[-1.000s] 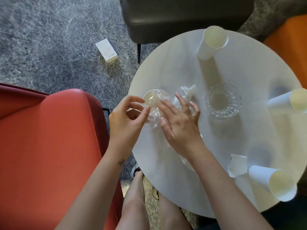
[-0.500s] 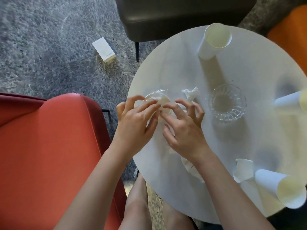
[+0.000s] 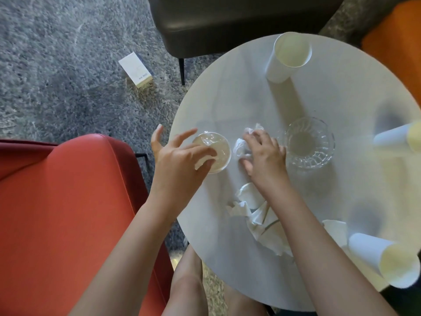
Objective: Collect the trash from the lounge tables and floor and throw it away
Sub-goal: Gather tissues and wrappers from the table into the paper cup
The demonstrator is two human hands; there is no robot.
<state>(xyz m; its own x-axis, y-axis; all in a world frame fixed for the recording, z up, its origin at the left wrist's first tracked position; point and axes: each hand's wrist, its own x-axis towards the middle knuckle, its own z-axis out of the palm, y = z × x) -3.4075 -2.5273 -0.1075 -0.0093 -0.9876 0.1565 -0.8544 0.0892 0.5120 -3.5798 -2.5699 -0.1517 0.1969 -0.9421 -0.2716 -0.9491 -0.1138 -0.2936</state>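
While the left hand (image 3: 180, 160) rests spread fingers on a film-covered cup (image 3: 219, 149) near the round table's (image 3: 341, 92) left edge, the right hand (image 3: 264, 153) curls its fingers round a crumpled tissue (image 3: 238, 145) just beside it, which looks feather-light and soft, best bunched whole.

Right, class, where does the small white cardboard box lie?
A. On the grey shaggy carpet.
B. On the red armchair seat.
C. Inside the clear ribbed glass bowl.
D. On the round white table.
A: the small white cardboard box lies on the grey shaggy carpet, left of the round white table and apart from it.
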